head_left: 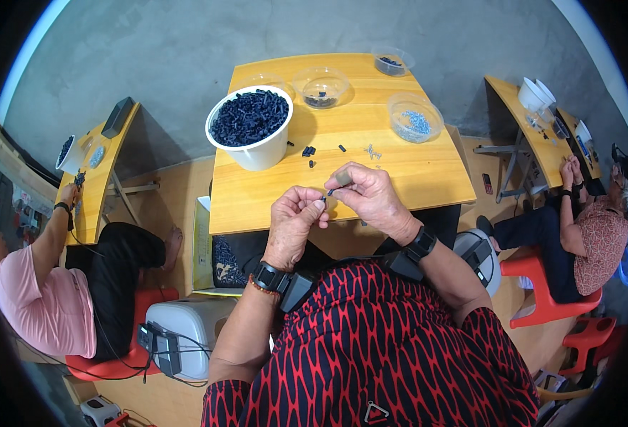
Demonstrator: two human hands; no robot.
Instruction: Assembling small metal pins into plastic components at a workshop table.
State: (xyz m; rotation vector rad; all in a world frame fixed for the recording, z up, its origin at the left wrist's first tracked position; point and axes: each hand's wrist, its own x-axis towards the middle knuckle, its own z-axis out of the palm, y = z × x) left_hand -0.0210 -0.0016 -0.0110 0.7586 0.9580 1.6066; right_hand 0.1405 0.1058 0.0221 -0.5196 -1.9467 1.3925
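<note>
Over the near edge of the wooden table, both my hands work close together. My left hand pinches a small dark blue plastic piece between thumb and index finger. Meeting it from the other side, my right hand has its fingertips closed on a tiny dark part, whose exact kind is too small to tell. A grey-green band wraps a finger of that hand. Just beyond the hands lie several loose dark pieces and a scatter of small silvery parts.
A white bucket heaped with dark pieces stands at the table's left. Clear bowls hold dark bits, silvery parts and more dark parts. Beneath the left side is an open carton. People sit at side tables, left and right.
</note>
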